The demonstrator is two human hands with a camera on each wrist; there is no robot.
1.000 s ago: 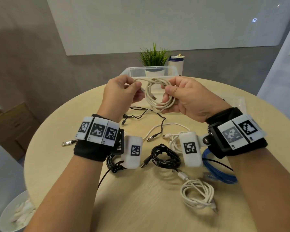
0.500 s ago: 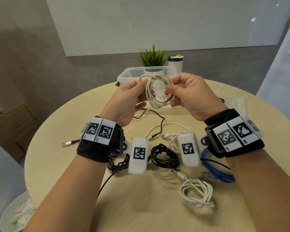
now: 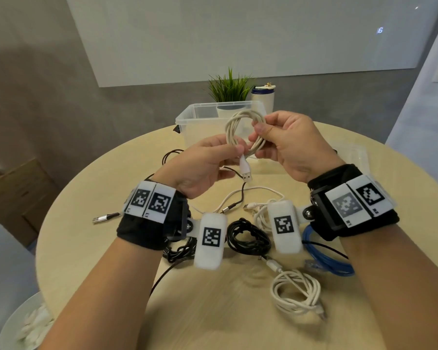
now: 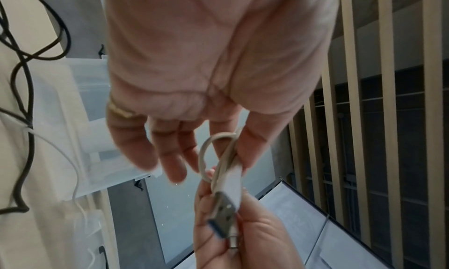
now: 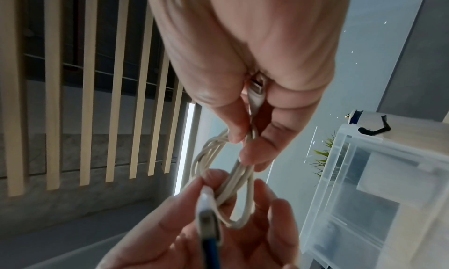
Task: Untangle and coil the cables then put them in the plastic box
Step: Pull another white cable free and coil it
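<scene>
A beige cable [image 3: 240, 127] is wound into a small coil and held up in front of the clear plastic box [image 3: 205, 122]. My left hand [image 3: 238, 149] pinches the coil's lower end just above the USB plug [image 3: 247, 173], which hangs down. My right hand [image 3: 259, 128] pinches the coil's right side. The left wrist view shows the left hand [image 4: 226, 154] with the thumb pressing the strands [image 4: 216, 154] and plug [image 4: 226, 202]. In the right wrist view my right hand [image 5: 245, 144] grips the coil [image 5: 218, 177], its small connector tucked in the palm.
On the round wooden table [image 3: 213, 311] lie a black coil [image 3: 248, 238], a white coil [image 3: 296, 291], a blue cable [image 3: 324, 258], a loose black cable [image 3: 104, 218] and tangled white cable [image 3: 261, 210]. A plant [image 3: 229, 87] and bottle [image 3: 263, 97] stand behind the box.
Both hands have lifted the coil higher and farther toward the box. The USB plug, earlier lying across the coil, now hangs below my left fingers.
</scene>
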